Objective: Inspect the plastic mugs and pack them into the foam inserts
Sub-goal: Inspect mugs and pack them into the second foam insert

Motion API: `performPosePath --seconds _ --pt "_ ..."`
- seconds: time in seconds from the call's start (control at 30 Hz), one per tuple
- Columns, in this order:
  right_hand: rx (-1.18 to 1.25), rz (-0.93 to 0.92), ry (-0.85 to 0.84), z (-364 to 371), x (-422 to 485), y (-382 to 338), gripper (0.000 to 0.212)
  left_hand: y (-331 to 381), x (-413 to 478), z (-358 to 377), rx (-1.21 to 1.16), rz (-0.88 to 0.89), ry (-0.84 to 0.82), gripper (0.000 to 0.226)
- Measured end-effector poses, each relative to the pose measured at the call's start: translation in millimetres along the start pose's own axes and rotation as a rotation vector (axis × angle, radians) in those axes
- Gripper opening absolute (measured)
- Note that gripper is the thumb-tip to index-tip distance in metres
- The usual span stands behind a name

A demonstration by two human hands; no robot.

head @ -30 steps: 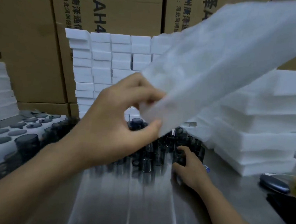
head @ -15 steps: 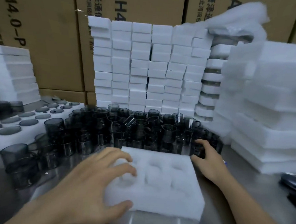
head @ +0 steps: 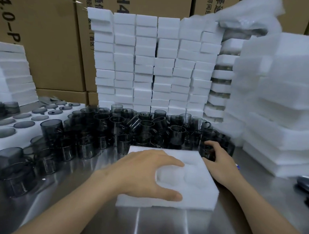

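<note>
Mugs crowd the far desk. Left hand, grip wide, presses the near foam insert flat. Right hand, grip holding one mug at the insert's far right corner. Suggest steadying the insert and checking the rim before seating.

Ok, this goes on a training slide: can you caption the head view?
Left hand rests on a foam insert while the right hand grips a dark mug at the edge of the mug pile.

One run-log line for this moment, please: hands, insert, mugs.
left hand rests flat on foam insert | right hand grips mug at cluster's right edge | foam insert on steel table, visible pockets empty
</note>
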State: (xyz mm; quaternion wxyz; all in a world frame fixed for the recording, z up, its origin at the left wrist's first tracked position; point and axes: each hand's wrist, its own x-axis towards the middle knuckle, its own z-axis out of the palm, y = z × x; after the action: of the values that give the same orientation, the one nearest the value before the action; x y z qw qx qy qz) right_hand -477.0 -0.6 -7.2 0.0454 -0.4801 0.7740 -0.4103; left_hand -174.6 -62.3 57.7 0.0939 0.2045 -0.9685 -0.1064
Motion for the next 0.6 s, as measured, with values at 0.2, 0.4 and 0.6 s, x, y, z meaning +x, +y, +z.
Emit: performPosePath --seconds 0.2,0.4,0.6 --pt "-0.005 0.014 0.002 1.0 0.3 0.8 0.062 -33.7 -4.6 -16.6 -0.252 0.024 0.433 0.048" --pt "0.0 0.004 0.017 2.3 1.0 2.0 0.061 -88.4 2.8 5.6 -0.315 -0.205 0.685 0.046" --pt "-0.01 0.015 0.08 2.9 2.3 4.3 0.063 -98.4 12.8 22.1 -0.387 -0.244 0.6 0.038"
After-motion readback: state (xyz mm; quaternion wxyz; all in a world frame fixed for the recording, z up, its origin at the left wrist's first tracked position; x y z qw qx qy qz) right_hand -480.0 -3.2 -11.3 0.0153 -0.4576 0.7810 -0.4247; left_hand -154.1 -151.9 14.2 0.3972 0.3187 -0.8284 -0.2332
